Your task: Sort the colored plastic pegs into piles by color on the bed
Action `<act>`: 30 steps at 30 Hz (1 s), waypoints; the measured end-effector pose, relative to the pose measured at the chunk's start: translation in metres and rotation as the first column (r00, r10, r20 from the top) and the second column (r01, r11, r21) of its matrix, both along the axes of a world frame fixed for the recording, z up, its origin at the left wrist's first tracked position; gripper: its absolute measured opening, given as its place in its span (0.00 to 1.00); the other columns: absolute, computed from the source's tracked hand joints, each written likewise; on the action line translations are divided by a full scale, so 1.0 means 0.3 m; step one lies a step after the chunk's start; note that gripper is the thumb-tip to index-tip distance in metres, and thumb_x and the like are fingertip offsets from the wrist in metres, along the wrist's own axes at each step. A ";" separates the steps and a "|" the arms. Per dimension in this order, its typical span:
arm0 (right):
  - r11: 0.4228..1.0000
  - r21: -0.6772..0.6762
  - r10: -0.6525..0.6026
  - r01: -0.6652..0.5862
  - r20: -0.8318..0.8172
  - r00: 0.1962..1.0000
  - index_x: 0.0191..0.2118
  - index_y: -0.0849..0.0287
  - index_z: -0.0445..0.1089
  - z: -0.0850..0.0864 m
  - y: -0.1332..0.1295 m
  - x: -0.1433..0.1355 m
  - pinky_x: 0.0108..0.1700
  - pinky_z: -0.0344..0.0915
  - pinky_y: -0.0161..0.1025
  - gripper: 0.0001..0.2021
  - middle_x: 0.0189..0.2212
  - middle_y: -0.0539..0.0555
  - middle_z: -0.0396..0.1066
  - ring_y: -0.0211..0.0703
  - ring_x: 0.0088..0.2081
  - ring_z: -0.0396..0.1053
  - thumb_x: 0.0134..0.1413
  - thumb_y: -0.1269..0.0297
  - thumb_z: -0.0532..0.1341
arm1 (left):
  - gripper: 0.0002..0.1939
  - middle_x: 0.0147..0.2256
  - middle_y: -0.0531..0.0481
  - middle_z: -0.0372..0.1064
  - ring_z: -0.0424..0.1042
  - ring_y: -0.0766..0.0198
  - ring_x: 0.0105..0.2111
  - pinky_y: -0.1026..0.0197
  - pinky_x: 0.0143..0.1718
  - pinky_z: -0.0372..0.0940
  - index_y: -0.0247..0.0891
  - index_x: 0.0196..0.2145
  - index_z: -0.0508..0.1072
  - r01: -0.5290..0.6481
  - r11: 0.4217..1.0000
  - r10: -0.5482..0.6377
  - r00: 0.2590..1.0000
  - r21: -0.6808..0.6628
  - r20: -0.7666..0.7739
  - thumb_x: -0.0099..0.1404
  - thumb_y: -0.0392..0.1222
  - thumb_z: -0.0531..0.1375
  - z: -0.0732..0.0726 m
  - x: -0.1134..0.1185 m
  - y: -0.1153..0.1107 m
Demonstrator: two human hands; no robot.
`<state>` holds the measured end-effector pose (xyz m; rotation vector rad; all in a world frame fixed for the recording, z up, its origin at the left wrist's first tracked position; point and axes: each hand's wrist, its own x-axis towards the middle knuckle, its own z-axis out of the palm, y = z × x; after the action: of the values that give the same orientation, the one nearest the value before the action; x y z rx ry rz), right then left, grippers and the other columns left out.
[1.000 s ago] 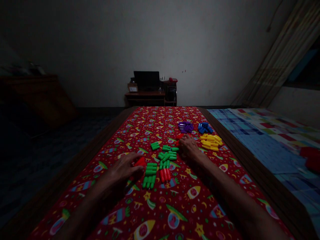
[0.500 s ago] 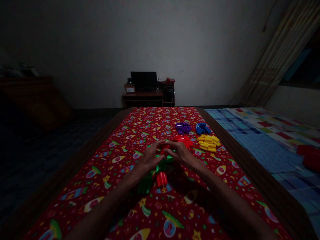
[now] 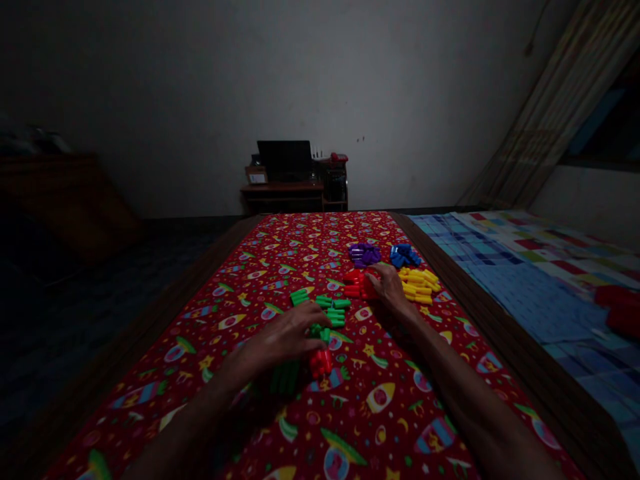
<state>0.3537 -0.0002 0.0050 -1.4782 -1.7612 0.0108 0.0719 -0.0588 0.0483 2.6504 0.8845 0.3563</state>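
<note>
My left hand (image 3: 295, 331) is over the green pieces (image 3: 336, 315), its thumb and fingers bent around a green piece near the red piece (image 3: 321, 363) at the near side. More green pieces lie just left of and beyond it, with some in the shadow under my wrist. My right hand (image 3: 389, 285) reaches to the pile of red pieces (image 3: 354, 284), fingertips touching its right side; whether it grips one is too dark to tell. Right of that hand lie yellow pieces (image 3: 420, 285). Beyond are a purple pile (image 3: 364, 254) and a blue pile (image 3: 404, 255).
The pieces lie on a red patterned cloth (image 3: 380, 427) over a long table. A bed with checked bedding (image 3: 505, 280) stands on the right. At the back wall is a desk (image 3: 283, 189) with a dark monitor (image 3: 285, 160). A wooden cabinet (image 3: 65, 200) stands left.
My hands have moved apart. The right one went right to the red pile; the left came back nearer, over the green pieces. Green pieces once covered by the hands now show.
</note>
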 end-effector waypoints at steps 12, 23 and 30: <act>0.765 -0.272 0.572 -0.583 -0.127 0.810 0.38 0.64 0.75 0.174 -0.164 -0.156 0.30 0.58 0.31 0.18 0.27 0.52 0.74 0.37 0.27 0.67 0.61 0.57 0.52 | 0.15 0.46 0.45 0.67 0.69 0.58 0.44 0.60 0.45 0.64 0.40 0.46 0.68 -0.021 0.999 0.016 0.994 -0.047 -0.104 0.59 0.40 0.58 0.007 0.034 -0.082; 0.721 -0.251 0.597 -0.646 -0.248 0.763 0.47 0.63 0.73 0.156 -0.189 -0.226 0.32 0.61 0.31 0.15 0.33 0.53 0.76 0.38 0.31 0.70 0.55 0.67 0.58 | 0.24 0.27 0.53 0.71 0.70 0.63 0.27 0.65 0.26 0.64 0.36 0.35 0.74 -0.244 0.838 0.441 0.830 -0.488 0.342 0.60 0.61 0.53 -0.016 0.037 0.055; 0.975 -0.018 0.209 -0.221 -0.258 0.943 0.38 0.62 0.75 0.146 -0.092 -0.099 0.36 0.66 0.35 0.11 0.33 0.55 0.76 0.43 0.33 0.72 0.52 0.65 0.58 | 0.21 0.32 0.49 0.75 0.73 0.60 0.31 0.61 0.32 0.68 0.38 0.36 0.75 -0.313 0.883 0.431 0.837 -0.350 0.338 0.59 0.59 0.56 -0.002 0.019 0.063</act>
<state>0.3239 -0.0277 0.0489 -1.2470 -1.7101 0.3425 0.0777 -0.0400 0.0476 2.0204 1.2065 0.7834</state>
